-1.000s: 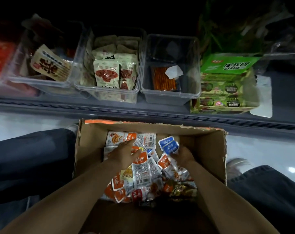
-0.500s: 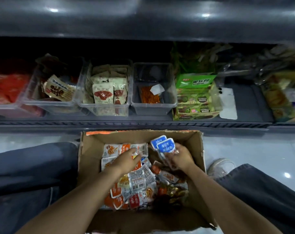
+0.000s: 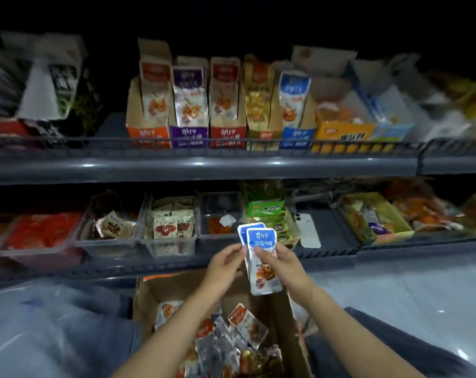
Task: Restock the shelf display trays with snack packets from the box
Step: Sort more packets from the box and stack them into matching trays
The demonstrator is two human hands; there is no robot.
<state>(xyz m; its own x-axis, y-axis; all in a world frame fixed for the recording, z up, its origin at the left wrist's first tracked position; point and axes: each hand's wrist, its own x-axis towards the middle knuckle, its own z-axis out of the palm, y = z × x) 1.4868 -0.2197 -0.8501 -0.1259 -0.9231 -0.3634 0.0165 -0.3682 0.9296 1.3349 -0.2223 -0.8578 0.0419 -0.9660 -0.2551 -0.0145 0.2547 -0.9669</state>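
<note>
Gripping upright blue-topped packets [image 3: 261,242], right hand [image 3: 284,267] wrapped round, left hand [image 3: 222,266] pinching their edge; blue display carton [image 3: 295,113] sits above, slightly rightward.

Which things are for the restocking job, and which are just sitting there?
For the job: blue packets, left hand, right hand, cardboard box, blue display tray.
Just sitting there: green box, clear tub of red-and-white packets.

Two blue-topped snack packets [image 3: 261,257], overlapped and upright, held above the open cardboard box [image 3: 171,287] of loose mixed packets [image 3: 247,326].
</note>
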